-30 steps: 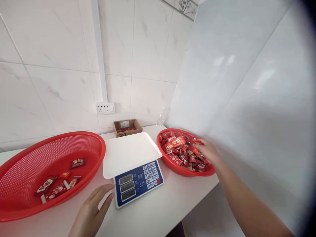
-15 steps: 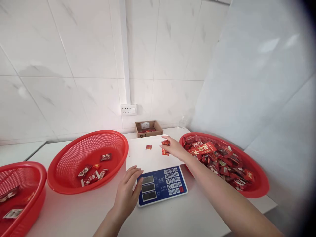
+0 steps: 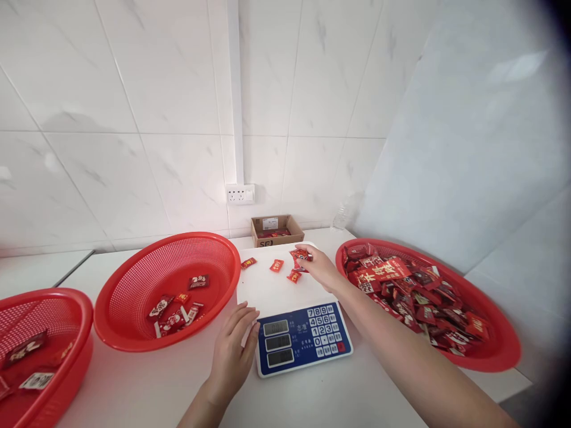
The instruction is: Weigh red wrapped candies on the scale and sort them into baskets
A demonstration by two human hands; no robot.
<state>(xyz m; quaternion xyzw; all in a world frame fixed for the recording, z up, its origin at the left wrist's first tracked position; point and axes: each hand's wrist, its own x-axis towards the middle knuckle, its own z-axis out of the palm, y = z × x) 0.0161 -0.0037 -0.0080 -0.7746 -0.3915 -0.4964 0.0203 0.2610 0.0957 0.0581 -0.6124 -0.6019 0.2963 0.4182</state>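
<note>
A white scale [image 3: 254, 294] with a blue keypad panel [image 3: 304, 339] stands on the table. Over the right part of its white platform, my right hand [image 3: 317, 268] is closed on red candy packets [image 3: 300, 255]; how many is hidden. Below its fingertips lies one small red packet [image 3: 294, 276], with another red packet [image 3: 276, 266] to its left. A third red packet [image 3: 248, 262] rests by the platform's left edge. My left hand [image 3: 234, 345] holds nothing, its fingers apart, beside the left edge of the panel.
To the right, a red basket [image 3: 499, 351] is heaped with red packets. Left of the scale, another red basket [image 3: 125, 285] holds several packets, and a third basket [image 3: 66, 380] sits at the far left. Behind are a cardboard box [image 3: 277, 241] and a clear plastic bottle [image 3: 342, 215].
More small red packets now lie on the platform, where one lay before. My right hand still holds packets at nearly the same spot. The whole view has shifted slightly.
</note>
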